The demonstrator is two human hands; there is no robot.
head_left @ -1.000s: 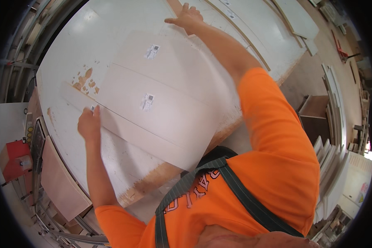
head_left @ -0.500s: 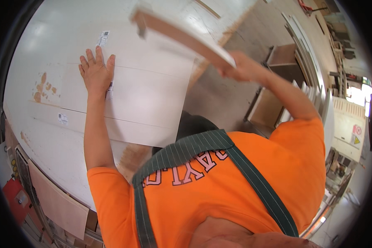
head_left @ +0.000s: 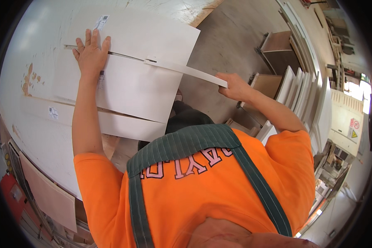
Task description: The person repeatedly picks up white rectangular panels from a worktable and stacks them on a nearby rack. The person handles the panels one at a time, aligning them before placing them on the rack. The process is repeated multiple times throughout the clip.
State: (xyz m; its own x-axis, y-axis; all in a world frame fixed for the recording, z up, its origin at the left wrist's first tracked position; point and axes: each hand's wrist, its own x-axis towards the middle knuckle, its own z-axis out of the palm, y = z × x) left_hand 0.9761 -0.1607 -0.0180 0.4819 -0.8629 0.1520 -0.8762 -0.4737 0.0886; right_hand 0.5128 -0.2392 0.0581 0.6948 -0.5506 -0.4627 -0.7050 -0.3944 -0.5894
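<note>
My left hand [head_left: 91, 53] lies flat with spread fingers across the gap between two white panels [head_left: 130, 84] [head_left: 153, 35]. In my right hand [head_left: 237, 87] is one end of a long, narrow white strip of board [head_left: 200, 75], the fingers wrapped round it. Its far end, which has a small notch or block, meets the panels close to that same gap, right of my left hand. Toward my body, a narrower white panel [head_left: 132, 126] lies beside the middle one, with a wedge-shaped gap between them. Printed labels [head_left: 102, 21] are stuck on the panels.
The panels lie on a large white table [head_left: 12, 82] with brown worn patches. Right of it is a concrete floor [head_left: 221, 43]. Brown cabinets [head_left: 275, 41] and leaning white boards [head_left: 297, 91] stand farther right. A pale electrical cabinet [head_left: 347, 120] is at the far right.
My right hand has lowered the strip from its raised position onto the panels. The panels have shifted and the gaps between them are wider. My left hand stays flat on them.
</note>
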